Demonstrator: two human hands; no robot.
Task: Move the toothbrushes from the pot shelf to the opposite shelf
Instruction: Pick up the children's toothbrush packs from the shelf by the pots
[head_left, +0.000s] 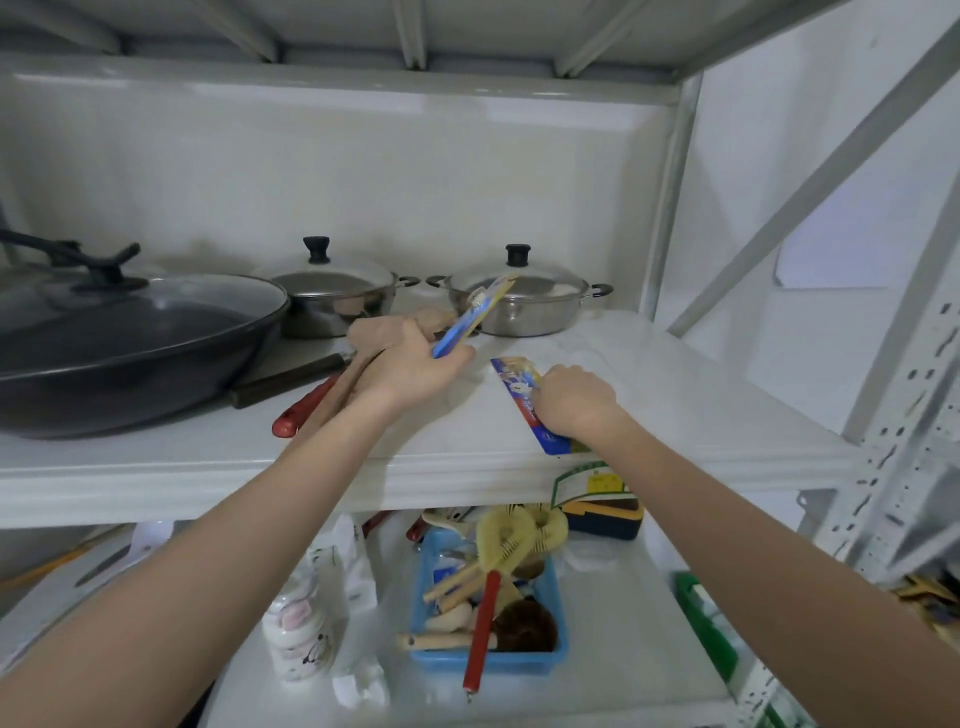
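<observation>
On the white pot shelf (675, 395) my left hand (410, 364) is shut on a blue toothbrush pack (475, 312), lifted off the shelf and tilted up toward the right steel pot. A second toothbrush pack (517, 382), blue and red, lies flat near the shelf's front edge. My right hand (574, 402) rests on its near half with fingers curled over it; whether the pack is gripped or only pressed is unclear.
A large black wok with glass lid (130, 338) fills the shelf's left. Two lidded steel pots (332, 293) (519, 301) stand at the back. Wooden and red handles (306, 405) lie under my left wrist. Below, a blue basket of brushes (488, 613) sits on the lower shelf.
</observation>
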